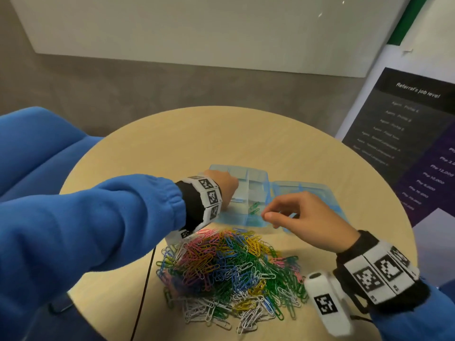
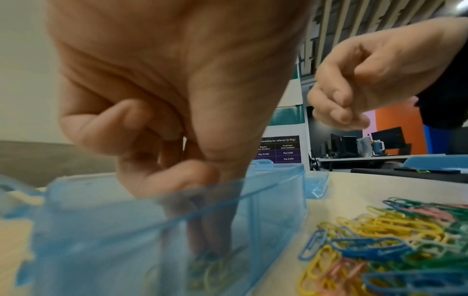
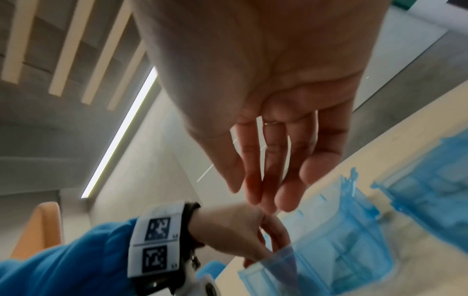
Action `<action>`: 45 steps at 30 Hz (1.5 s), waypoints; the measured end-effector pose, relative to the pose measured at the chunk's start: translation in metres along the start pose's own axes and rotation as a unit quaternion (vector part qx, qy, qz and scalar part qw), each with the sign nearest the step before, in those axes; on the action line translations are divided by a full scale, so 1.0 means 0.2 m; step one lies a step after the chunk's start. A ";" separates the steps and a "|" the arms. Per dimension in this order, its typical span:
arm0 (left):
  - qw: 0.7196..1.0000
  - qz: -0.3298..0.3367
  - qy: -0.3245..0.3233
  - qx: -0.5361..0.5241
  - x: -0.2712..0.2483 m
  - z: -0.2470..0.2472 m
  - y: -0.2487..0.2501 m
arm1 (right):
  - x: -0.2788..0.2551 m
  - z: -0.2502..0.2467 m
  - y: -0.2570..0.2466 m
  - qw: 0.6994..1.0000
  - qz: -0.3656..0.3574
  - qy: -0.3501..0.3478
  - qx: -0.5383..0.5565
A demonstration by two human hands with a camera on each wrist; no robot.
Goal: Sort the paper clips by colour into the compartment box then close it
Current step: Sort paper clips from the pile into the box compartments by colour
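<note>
A clear blue compartment box [image 1: 256, 172] stands open on the table, its lid [image 1: 307, 188] flat to the right. My left hand [image 1: 221, 183] reaches down into a left compartment. In the left wrist view its thumb and forefinger [image 2: 212, 240] point down behind the blue wall [image 2: 101, 230], just above yellow clips [image 2: 212, 274]; whether they pinch one is blurred. My right hand [image 1: 268, 211] hovers over the near compartment that holds green clips [image 1: 254, 207]. Its fingers [image 3: 268, 200] are relaxed and hold nothing. A mixed pile of coloured clips [image 1: 229, 267] lies in front of the box.
The round wooden table [image 1: 246, 134] ends close behind the box. A blue seat [image 1: 37, 148] is at the left and a dark poster [image 1: 406, 134] at the right. A black cable [image 1: 145, 279] runs along the pile's left side.
</note>
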State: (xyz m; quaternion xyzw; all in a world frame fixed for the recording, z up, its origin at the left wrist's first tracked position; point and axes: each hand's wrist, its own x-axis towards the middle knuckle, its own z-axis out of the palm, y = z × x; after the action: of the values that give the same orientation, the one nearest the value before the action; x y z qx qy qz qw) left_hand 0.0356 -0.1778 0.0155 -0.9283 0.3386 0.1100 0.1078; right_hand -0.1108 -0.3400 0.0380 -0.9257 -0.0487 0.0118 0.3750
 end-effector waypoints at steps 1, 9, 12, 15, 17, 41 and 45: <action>1.000 0.000 0.000 -0.007 0.00 0.01 0.00 | -0.02 -0.02 0.00 1.000 0.001 0.003 0.011; 0.999 0.008 -0.006 -0.041 -0.01 0.03 -0.02 | -0.16 -0.10 0.04 0.997 0.004 0.031 0.067; 0.992 0.034 0.033 -0.118 -0.03 -0.03 -0.02 | -0.21 -0.12 0.05 0.994 0.008 0.048 0.093; 0.949 0.087 0.087 -0.290 -0.03 -0.11 -0.01 | -0.26 -0.13 0.06 0.992 0.010 0.065 0.106; 0.929 0.094 0.097 -0.345 -0.04 -0.14 -0.02 | -0.28 -0.13 0.06 0.992 0.010 0.068 0.108; 0.966 0.095 0.126 -0.205 -0.27 0.04 -0.12 | -0.31 -0.08 0.07 0.998 0.023 0.002 0.053; 0.964 0.113 0.098 -0.218 -0.43 0.04 -0.14 | -0.28 0.01 0.06 0.999 0.023 -0.031 -0.005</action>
State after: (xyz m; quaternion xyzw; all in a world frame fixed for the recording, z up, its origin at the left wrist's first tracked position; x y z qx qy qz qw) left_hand -0.0117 -0.1033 0.0346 -0.8912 0.4181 0.1013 -0.1438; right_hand -0.1666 -0.3533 0.0283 -0.9277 -0.0386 0.0486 0.3681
